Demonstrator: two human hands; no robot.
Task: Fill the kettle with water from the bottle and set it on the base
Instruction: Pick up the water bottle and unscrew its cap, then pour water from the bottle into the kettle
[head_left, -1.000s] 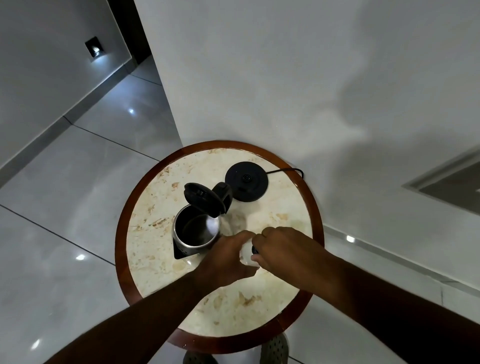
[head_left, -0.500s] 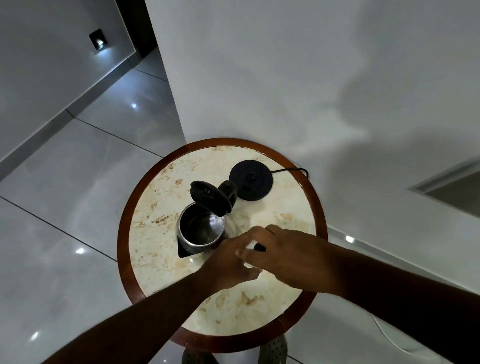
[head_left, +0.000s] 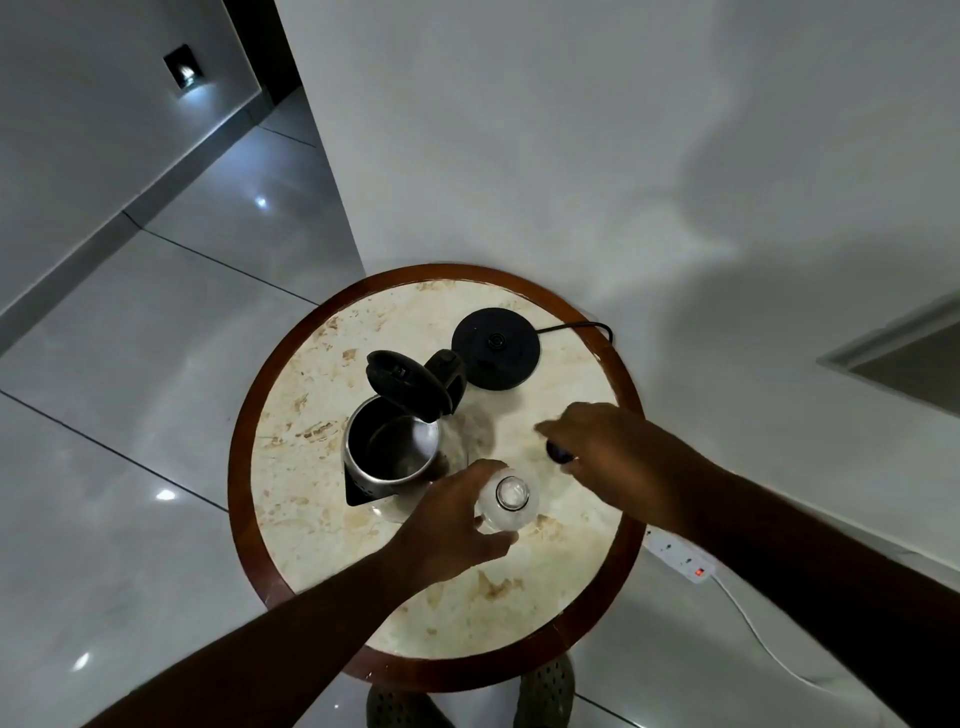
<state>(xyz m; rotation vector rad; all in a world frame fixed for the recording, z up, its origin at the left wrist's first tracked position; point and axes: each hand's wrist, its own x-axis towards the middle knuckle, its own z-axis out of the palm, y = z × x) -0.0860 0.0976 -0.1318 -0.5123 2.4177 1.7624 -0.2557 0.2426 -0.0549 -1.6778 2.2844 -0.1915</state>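
Bottle (head_left: 506, 501) upright in left hand (head_left: 457, 525), open mouth up

The round marble-topped bench (head_left: 519, 613) is carrying the open kettle (head_left: 390, 452) at centre-left, its black base (head_left: 495, 347) farther right, and the bottle (head_left: 506, 499) nearer.

- You're in a home or hotel-style room: glossy floor tiles (head_left: 130, 374), plain white wall (head_left: 571, 156).
- Your small round marble-topped table (head_left: 322, 525) carries an electric kettle (head_left: 392, 447); a power strip (head_left: 683, 558) lies below.
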